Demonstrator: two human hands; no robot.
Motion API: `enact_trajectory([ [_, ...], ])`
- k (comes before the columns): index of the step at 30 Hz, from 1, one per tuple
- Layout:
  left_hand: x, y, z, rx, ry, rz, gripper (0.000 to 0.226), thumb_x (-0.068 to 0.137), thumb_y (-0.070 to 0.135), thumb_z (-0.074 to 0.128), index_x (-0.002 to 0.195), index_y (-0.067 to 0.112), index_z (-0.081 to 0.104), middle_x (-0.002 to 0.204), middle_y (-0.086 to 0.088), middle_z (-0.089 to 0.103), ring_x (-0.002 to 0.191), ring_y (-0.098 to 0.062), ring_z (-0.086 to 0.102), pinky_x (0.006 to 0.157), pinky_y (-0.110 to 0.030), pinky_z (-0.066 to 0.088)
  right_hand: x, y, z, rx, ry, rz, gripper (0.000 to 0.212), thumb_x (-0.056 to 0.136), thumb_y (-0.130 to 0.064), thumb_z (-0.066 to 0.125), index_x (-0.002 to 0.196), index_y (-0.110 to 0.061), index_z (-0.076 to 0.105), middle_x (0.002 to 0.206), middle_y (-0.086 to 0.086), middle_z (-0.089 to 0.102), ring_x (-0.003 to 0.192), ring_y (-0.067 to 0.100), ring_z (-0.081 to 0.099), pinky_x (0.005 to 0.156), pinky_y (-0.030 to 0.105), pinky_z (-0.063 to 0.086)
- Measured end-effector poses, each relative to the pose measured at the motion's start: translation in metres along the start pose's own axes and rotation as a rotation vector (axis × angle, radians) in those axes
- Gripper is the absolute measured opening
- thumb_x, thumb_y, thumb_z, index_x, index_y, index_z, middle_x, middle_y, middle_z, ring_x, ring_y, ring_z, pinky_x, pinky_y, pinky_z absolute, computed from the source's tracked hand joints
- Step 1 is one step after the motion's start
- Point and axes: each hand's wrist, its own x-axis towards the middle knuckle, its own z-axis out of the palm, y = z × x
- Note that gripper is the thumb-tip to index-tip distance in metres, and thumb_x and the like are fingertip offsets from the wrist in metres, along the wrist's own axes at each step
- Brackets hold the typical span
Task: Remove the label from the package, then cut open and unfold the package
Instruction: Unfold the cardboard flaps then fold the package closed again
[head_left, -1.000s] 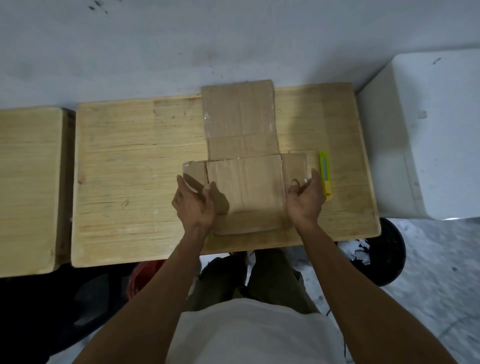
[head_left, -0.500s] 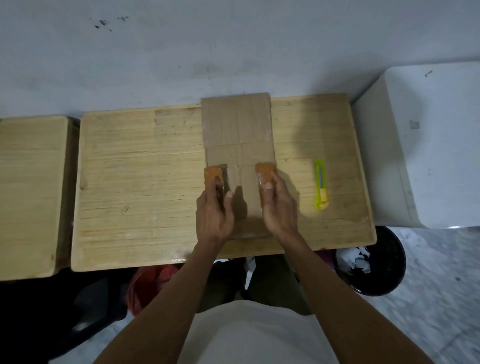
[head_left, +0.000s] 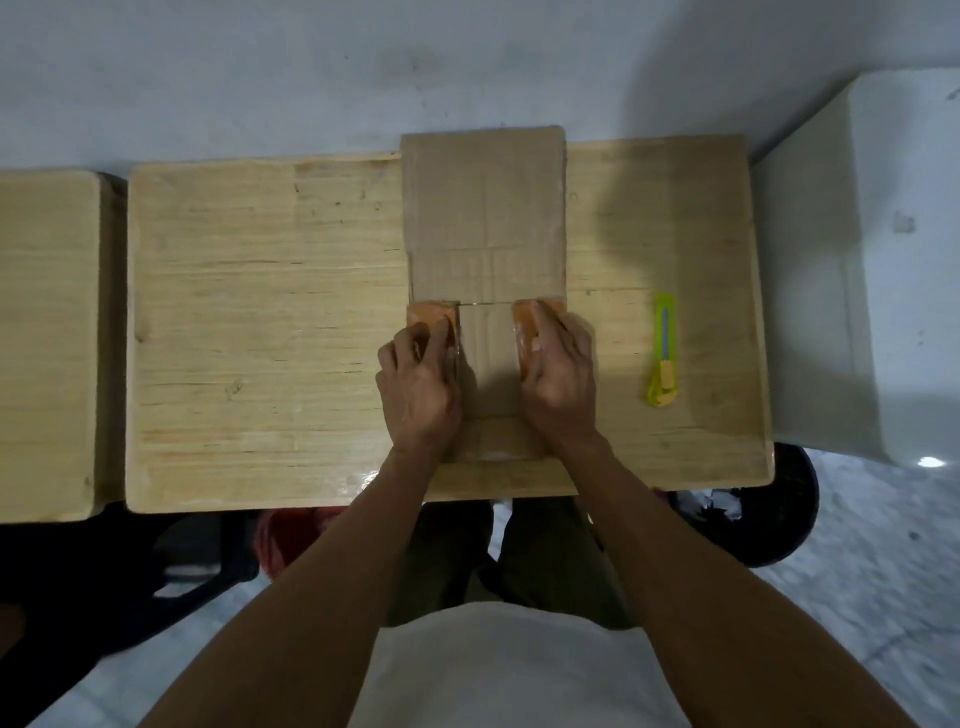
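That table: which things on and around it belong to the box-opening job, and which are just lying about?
Job: cardboard package; left hand and right hand pressing its orange side flaps; yellow-green utility knife.

Lying about: white block; black bin; second wooden table.

Our two bare forearms reach forward side by side, converging slightly toward the wrists. Our left hand (head_left: 420, 387) lies palm down, fingers curled forward and pressing flat. Our right hand (head_left: 558, 382) mirrors it close beside, palm down, fingers (head_left: 540, 332) bent and pressing downward.
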Motion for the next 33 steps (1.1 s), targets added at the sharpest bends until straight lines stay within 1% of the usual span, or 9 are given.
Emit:
enact_trajectory([
  [2, -0.001, -0.002, 0.006, 0.05, -0.04, -0.017, 0.046, 0.104, 0.038, 0.035, 0.149, 0.028, 0.04, 0.154, -0.011, 0.034, 0.135, -0.036, 0.032, 0.105, -0.053, 0.039, -0.002, 0.009, 0.008, -0.063, -0.002, -0.09, 0.049, 0.105, -0.027, 0.029, 0.139, 0.001, 0.049, 0.14, 0.02, 0.055, 0.139, 0.032, 0.035, 0.114, 0.039, 0.033],
  [4, -0.003, -0.006, 0.012, 0.066, -0.067, -0.002, 0.051, 0.105, 0.042, 0.026, 0.154, 0.03, 0.032, 0.165, -0.006, 0.02, 0.148, -0.033, 0.018, 0.116, -0.053, 0.027, -0.005, 0.02, 0.016, -0.129, -0.065, -0.159, 0.044, 0.104, -0.017, 0.037, 0.145, -0.002, 0.04, 0.15, 0.015, 0.044, 0.146, 0.033, 0.026, 0.117, 0.046, 0.029],
  [7, -0.003, -0.014, 0.021, 0.07, -0.105, 0.048, 0.056, 0.104, 0.045, 0.015, 0.158, 0.03, 0.018, 0.169, -0.003, 0.006, 0.155, -0.027, 0.002, 0.122, -0.054, 0.012, -0.007, 0.027, 0.024, -0.193, -0.17, -0.1, 0.058, 0.099, -0.011, 0.044, 0.153, -0.013, 0.022, 0.161, 0.008, 0.026, 0.151, 0.027, 0.011, 0.119, 0.049, 0.02],
  [10, -0.006, -0.017, 0.027, 0.062, -0.081, 0.066, 0.055, 0.106, 0.04, 0.019, 0.159, 0.028, 0.014, 0.168, -0.003, 0.005, 0.155, -0.024, -0.003, 0.123, -0.056, 0.006, -0.01, 0.029, 0.027, -0.316, -0.177, -0.112, 0.06, 0.098, -0.015, 0.047, 0.153, -0.016, 0.022, 0.162, 0.007, 0.022, 0.151, 0.025, 0.012, 0.118, 0.05, 0.021],
  [15, -0.009, -0.02, 0.035, 0.134, 0.01, 0.076, 0.055, 0.106, 0.035, 0.035, 0.158, 0.026, 0.021, 0.167, -0.001, 0.013, 0.155, -0.026, 0.006, 0.123, -0.057, 0.009, -0.013, 0.027, 0.03, -0.402, -0.166, -0.089, 0.054, 0.101, -0.026, 0.037, 0.153, -0.013, 0.028, 0.162, 0.006, 0.022, 0.151, 0.025, 0.015, 0.118, 0.053, 0.018],
  [18, -0.007, -0.02, 0.038, 0.165, 0.052, 0.078, 0.054, 0.105, 0.036, 0.036, 0.157, 0.026, 0.025, 0.166, -0.001, 0.02, 0.154, -0.028, 0.013, 0.121, -0.059, 0.014, -0.013, 0.026, 0.032, -0.431, -0.17, -0.098, 0.057, 0.101, -0.03, 0.035, 0.154, -0.013, 0.022, 0.163, 0.003, 0.016, 0.151, 0.024, 0.013, 0.119, 0.054, 0.014],
  [28, -0.007, -0.017, 0.039, 0.185, 0.025, 0.049, 0.056, 0.103, 0.038, 0.036, 0.157, 0.031, 0.024, 0.167, 0.004, 0.016, 0.155, -0.027, 0.008, 0.121, -0.059, 0.01, -0.012, 0.024, 0.033, -0.508, -0.192, -0.066, 0.058, 0.1, -0.032, 0.036, 0.155, -0.015, 0.024, 0.163, 0.0, 0.015, 0.151, 0.021, 0.013, 0.119, 0.054, 0.014],
  [30, -0.007, -0.015, 0.037, 0.175, -0.005, 0.028, 0.056, 0.103, 0.04, 0.034, 0.157, 0.035, 0.021, 0.167, 0.007, 0.013, 0.155, -0.026, 0.005, 0.12, -0.062, 0.009, -0.012, 0.022, 0.034, -0.513, -0.208, -0.055, 0.059, 0.1, -0.033, 0.035, 0.155, -0.017, 0.021, 0.163, -0.001, 0.014, 0.152, 0.02, 0.011, 0.119, 0.054, 0.014],
  [33, -0.008, -0.012, 0.033, 0.191, -0.015, 0.005, 0.055, 0.104, 0.042, 0.033, 0.157, 0.038, 0.02, 0.167, 0.006, 0.014, 0.155, -0.028, 0.008, 0.119, -0.064, 0.013, -0.01, 0.02, 0.033, -0.495, -0.251, -0.047, 0.059, 0.101, -0.035, 0.03, 0.156, -0.02, 0.014, 0.165, -0.003, 0.008, 0.152, 0.019, 0.004, 0.119, 0.055, 0.012],
])
